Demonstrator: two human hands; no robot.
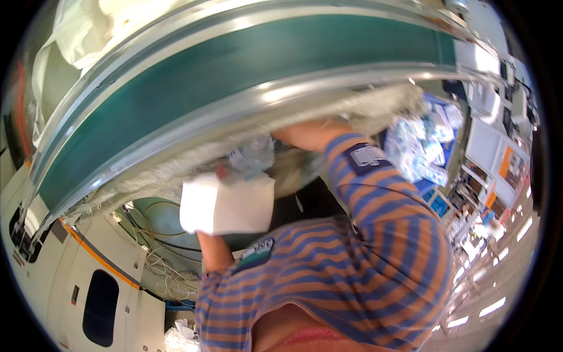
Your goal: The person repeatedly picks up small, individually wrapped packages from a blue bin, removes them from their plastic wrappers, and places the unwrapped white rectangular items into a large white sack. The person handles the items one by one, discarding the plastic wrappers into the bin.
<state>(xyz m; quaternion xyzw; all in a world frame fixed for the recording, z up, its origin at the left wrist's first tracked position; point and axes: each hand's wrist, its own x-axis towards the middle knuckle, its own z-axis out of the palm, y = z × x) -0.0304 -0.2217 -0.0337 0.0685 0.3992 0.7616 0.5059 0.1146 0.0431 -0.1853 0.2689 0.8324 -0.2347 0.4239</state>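
My left hand, its wrist (214, 253) showing below, holds up a white boxy bundle (243, 202); the bundle hides its fingers. Whether the bundle is paper or cloth I cannot tell. Just beyond it lies crumpled clear plastic (255, 155) with a small red spot near its lower left. From the right, my right hand (293, 135) reaches across close to this plastic, at the edge of a pale woven sack (363, 108). Its fingers are out of sight, so what it grips, if anything, is hidden.
A green conveyor belt (246, 56) with metal rails curves across the far side. White bags (88, 29) stand beyond it at far left. At right is a blue crate (454, 132) with clear plastic packs. Loose cables (167, 264) and a cream machine cabinet (64, 276) are at left.
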